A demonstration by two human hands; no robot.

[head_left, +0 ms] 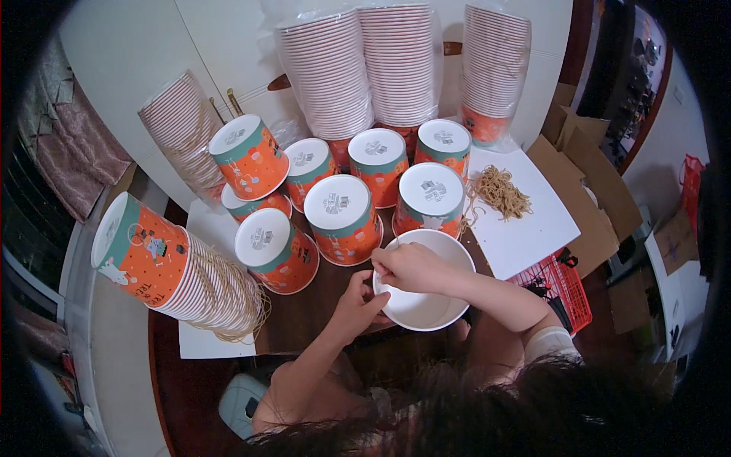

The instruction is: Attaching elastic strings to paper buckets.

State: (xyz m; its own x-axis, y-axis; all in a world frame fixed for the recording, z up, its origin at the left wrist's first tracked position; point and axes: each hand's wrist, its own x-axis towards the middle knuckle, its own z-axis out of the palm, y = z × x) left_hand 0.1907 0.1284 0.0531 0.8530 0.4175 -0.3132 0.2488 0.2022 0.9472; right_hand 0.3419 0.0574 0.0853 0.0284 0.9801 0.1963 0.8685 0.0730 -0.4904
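A white-lined paper bucket is tilted with its open mouth towards me at the table's near edge. My left hand grips its left rim, thumb near the edge, fingers partly hidden behind the wall. Over the upper left of the rim, my right hand is closed in a pinch. A thin, light sliver shows above its fingers, too small to name. Just beyond stand upside-down orange and green paper buckets, white bottoms up. A tangled pile of tan cord lies to the right.
At left leans a nested bucket stack with tan cords draped over it. Tall bagged bucket stacks line the back, beside white cabinet doors. To the right are an open cardboard box and a red basket.
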